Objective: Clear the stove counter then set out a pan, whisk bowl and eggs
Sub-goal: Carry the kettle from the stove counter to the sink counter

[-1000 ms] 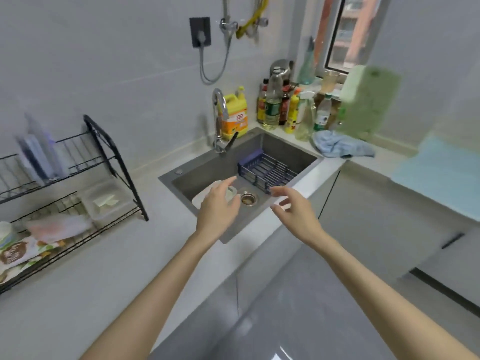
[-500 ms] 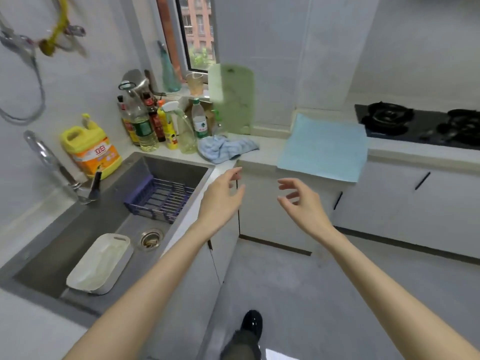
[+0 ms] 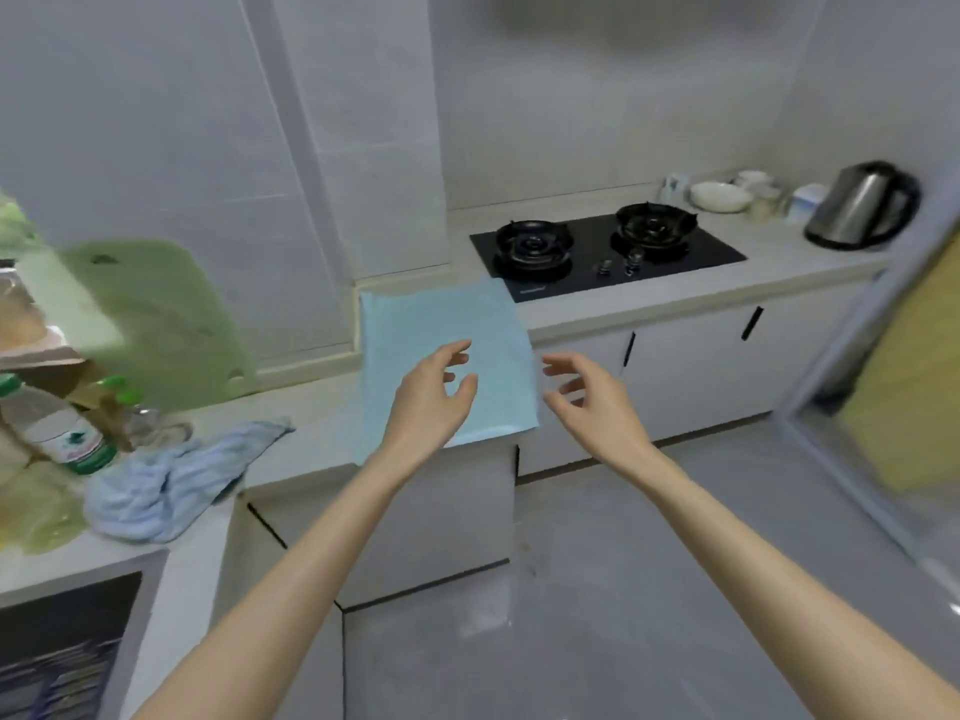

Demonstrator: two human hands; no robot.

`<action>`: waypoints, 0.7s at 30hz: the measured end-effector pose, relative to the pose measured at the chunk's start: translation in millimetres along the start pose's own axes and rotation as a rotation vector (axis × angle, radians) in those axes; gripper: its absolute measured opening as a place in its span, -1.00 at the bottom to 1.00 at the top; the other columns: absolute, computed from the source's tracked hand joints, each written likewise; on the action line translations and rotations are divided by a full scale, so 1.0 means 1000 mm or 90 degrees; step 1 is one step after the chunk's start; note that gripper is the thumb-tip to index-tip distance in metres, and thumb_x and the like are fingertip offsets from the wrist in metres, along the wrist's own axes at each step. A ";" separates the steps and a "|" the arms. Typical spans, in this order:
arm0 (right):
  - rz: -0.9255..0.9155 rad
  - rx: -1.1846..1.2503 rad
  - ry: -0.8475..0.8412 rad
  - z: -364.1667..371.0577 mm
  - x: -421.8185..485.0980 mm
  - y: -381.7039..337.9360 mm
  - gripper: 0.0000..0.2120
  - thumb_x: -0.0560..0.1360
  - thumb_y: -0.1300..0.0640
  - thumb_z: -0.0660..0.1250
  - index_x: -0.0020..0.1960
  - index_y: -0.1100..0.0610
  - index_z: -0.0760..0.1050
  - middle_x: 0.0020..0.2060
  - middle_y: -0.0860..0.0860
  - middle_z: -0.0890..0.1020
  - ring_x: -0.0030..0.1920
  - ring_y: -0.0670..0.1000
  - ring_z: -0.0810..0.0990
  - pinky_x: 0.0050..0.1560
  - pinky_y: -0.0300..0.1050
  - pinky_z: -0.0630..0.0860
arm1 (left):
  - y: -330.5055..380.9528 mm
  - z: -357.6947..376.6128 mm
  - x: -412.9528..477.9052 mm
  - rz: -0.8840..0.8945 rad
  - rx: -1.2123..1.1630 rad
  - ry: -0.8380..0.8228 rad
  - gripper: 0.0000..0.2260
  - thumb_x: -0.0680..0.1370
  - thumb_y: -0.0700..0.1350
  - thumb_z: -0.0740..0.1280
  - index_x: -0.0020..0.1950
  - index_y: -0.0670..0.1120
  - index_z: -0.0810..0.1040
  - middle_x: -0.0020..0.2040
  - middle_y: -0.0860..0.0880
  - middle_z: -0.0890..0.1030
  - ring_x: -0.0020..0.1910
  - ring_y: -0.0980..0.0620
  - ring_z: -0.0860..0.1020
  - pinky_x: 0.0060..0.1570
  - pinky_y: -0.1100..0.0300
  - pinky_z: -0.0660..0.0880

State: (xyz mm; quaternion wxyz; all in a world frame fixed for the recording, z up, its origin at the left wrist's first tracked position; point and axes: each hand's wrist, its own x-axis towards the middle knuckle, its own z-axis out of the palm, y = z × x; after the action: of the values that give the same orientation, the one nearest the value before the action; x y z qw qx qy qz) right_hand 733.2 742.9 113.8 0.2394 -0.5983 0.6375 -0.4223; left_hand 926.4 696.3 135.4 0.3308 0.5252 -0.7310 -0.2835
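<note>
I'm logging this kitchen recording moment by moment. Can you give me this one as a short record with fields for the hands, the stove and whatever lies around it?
left hand: open, holding nothing, raised in front of the blue cloth
right hand: open, holding nothing, by the cloth's right edge
blue cloth: spread flat on the counter left of the stove, draped over the front edge
stove: two burners, both bare
right of stove: kettle, white bowl
far left: cutting board leaning on the wall, crumpled rag

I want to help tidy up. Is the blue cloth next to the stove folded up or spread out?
Spread out. The blue cloth lies flat on the counter beside the stove, one smooth sheet with no bunching.
</note>
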 end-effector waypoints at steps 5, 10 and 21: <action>0.065 -0.026 0.078 -0.058 0.048 0.050 -0.64 0.52 0.16 0.30 0.31 0.02 0.44 0.13 -0.10 0.55 0.04 -0.03 0.52 0.04 -0.18 0.49 | 0.032 0.062 0.087 0.068 -0.030 -0.087 -0.63 0.59 -0.09 0.26 0.41 0.01 0.40 0.26 0.07 0.54 0.16 0.06 0.51 0.16 0.17 0.45; 0.101 -0.042 0.154 -0.120 0.099 0.109 -0.65 0.53 0.16 0.31 0.30 0.00 0.44 0.13 -0.10 0.55 0.03 -0.05 0.52 -0.02 -0.25 0.43 | 0.071 0.140 0.172 0.121 -0.052 -0.149 -0.62 0.59 -0.08 0.26 0.41 0.03 0.40 0.26 0.09 0.53 0.15 0.06 0.52 0.19 0.09 0.47; 0.126 -0.060 0.179 -0.302 0.246 0.256 -0.62 0.52 0.14 0.32 0.32 -0.01 0.41 0.11 -0.14 0.52 0.04 -0.08 0.51 -0.05 -0.31 0.40 | 0.202 0.332 0.361 0.148 -0.087 -0.184 -0.61 0.57 -0.08 0.29 0.41 0.04 0.41 0.23 0.09 0.56 0.14 0.09 0.54 0.19 0.15 0.46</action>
State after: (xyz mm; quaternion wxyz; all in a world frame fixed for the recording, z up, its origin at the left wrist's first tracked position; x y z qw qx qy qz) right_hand 302.8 562.9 111.8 0.1600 -0.4783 0.7397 -0.4454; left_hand 467.1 432.1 149.8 0.2882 0.3672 -0.8057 -0.3646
